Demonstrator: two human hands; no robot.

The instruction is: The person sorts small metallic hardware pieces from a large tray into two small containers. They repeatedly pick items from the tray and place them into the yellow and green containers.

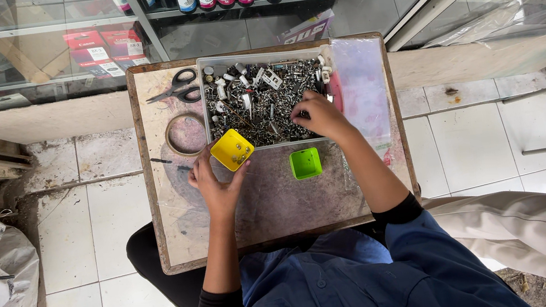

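On the small desk (274, 204), the left hand (216, 188) pinched a light, stiff yellow cup (231, 150) by its rim, while the right hand (320, 117) dug with bent fingers into a clear tray (257, 55) of small, hard, slippery screws (260, 115).

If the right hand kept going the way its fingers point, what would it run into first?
The right hand points up-left into the clear tray, so it would likely plough first into the heap of screws and small metal parts that it already touches, then the tray's far wall.

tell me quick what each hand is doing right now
Left hand: closed on the rim of the small yellow tub.
Right hand: fingers curled down into the tray of metal parts; any grasp cannot be told.
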